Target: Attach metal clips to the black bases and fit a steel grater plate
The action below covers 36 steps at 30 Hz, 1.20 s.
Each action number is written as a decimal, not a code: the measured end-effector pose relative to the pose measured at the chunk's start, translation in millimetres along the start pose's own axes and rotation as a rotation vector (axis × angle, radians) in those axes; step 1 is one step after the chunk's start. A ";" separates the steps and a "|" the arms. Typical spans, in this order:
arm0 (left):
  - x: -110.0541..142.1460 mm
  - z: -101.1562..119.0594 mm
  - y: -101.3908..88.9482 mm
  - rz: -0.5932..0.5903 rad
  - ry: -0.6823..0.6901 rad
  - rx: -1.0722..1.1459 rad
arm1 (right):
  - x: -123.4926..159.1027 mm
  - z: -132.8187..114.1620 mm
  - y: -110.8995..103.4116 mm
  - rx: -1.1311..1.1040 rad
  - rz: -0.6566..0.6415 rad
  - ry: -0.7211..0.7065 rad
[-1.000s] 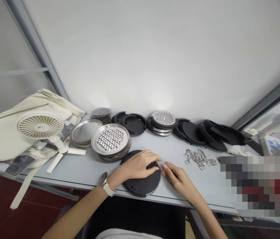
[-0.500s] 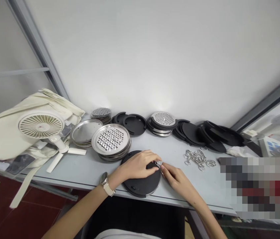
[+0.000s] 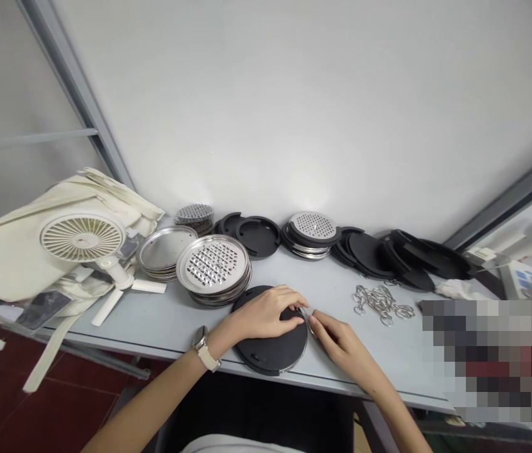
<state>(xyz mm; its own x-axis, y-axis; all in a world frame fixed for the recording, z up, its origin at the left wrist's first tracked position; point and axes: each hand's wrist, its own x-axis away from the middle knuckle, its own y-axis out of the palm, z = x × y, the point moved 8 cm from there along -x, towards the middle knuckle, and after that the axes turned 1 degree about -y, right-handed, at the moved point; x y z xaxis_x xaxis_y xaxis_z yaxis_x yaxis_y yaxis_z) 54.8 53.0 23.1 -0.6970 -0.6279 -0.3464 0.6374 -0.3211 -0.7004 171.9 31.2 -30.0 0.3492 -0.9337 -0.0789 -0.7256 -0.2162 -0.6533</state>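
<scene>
A black round disc (image 3: 272, 352) lies near the front edge of the table, with a thin metal rim showing along its lower right. My left hand (image 3: 270, 311) presses over its top, fingers bent to its right edge and thumb beside them. Between the fingertips of my right hand (image 3: 336, 336) is a small bent-wire metal hook (image 3: 310, 319), set at the disc's right edge. The hook's inner end is partly covered by my left fingers, so I cannot tell whether it is through the disc.
Several metal hooks (image 3: 381, 302) lie heaped on the right. Stacked metal grater plates (image 3: 213, 264), plain metal discs (image 3: 166, 248) and black round holders (image 3: 259, 238) line the back, with another grater stack (image 3: 313, 226). A fan (image 3: 81, 238) and cream bag (image 3: 15, 251) stand left.
My right fingers have shifted slightly on the hook, which changes its tilt at the disc's edge. My left hand stays on the disc. The whole view has moved a little.
</scene>
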 end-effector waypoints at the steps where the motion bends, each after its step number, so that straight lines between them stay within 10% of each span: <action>1: 0.0 -0.3 0.2 -0.001 -0.002 0.002 | 0.1 -0.7 -0.3 0.000 -0.001 -0.005; 36: 0.2 -2.1 0.5 -0.017 -0.011 0.054 | 1.6 1.7 -1.6 -0.048 0.021 0.000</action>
<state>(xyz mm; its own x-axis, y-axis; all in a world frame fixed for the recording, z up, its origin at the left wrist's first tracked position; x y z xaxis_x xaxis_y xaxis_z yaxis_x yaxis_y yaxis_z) 54.3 54.2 21.4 -0.7044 -0.6297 -0.3275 0.6424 -0.3693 -0.6715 174.6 30.6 -30.4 0.3337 -0.9382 -0.0917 -0.7602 -0.2103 -0.6147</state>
